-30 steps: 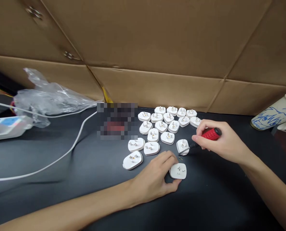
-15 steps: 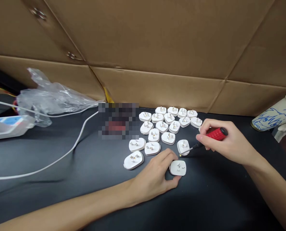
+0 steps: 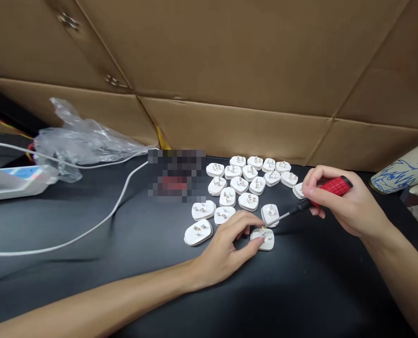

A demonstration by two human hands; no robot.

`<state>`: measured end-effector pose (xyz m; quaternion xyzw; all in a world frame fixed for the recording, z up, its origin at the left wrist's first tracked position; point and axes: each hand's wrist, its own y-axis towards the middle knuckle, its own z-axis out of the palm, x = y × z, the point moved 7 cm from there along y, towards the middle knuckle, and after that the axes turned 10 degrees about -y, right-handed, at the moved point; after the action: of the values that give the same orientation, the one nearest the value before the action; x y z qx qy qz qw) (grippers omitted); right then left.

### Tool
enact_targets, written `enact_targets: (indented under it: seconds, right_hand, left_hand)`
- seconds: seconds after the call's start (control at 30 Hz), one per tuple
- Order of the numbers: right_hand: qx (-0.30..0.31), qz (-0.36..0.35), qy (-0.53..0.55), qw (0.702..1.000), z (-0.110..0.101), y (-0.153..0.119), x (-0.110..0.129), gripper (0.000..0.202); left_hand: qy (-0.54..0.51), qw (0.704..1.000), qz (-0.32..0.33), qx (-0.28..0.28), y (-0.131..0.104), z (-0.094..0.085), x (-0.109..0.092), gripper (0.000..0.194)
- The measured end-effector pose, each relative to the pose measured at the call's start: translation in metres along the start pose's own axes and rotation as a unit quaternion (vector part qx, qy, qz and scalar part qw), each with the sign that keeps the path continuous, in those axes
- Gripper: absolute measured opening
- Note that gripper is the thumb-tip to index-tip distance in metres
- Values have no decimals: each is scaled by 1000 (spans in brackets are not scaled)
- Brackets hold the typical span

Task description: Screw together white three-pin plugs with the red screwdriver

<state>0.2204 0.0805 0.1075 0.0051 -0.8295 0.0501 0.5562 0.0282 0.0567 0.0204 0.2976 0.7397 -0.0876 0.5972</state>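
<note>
My right hand [image 3: 338,202] is closed round the red and black handle of a screwdriver [image 3: 335,187]. The shaft slants down to the left, and a small brass-coloured screw [image 3: 263,228] shows at its tip, over the near white plug [image 3: 269,244]. That plug lies on the table with its metal pins up. My left hand [image 3: 226,246] grips its left side, thumb on the top face and forefinger beside the screw. Whether the screw sits in the hole I cannot tell. Just behind is another white plug [image 3: 269,214], partly crossed by the shaft.
Several more white plugs [image 3: 239,184] lie pins up in loose rows toward the brown padded panel [image 3: 230,122]. A white cable [image 3: 113,213], crumpled clear plastic [image 3: 85,143] and a white power strip [image 3: 22,180] are at left. A patterned cup [image 3: 402,171] stands at right.
The screwdriver tip with the screw has come onto the near plug. My left thumb has moved from the plug's near edge onto its top, and the forefinger has moved toward the screw. The view shifted slightly.
</note>
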Motion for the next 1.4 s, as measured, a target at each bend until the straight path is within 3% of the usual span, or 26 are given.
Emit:
enact_targets:
  seconds: [0.17,0.4,0.8,1.4]
  right_hand:
    - [29,1,7,1000,8,0,-1,29]
    - [11,-4,10,1000,9,-1,0,31]
    - [-7,-18,16,1000,0,1,-2,27]
    - [-1,-2,-7,1000,10,-1,-1,29]
  left_hand:
    - [-18,999,-32,-3,0,0,8,16]
    - [-39,996,-75,-10,1,-1,15,14]
    - [-32,997,-66,-34,1,-4,14,15]
    - [-31,997,-72,-24,3,-4,15,17]
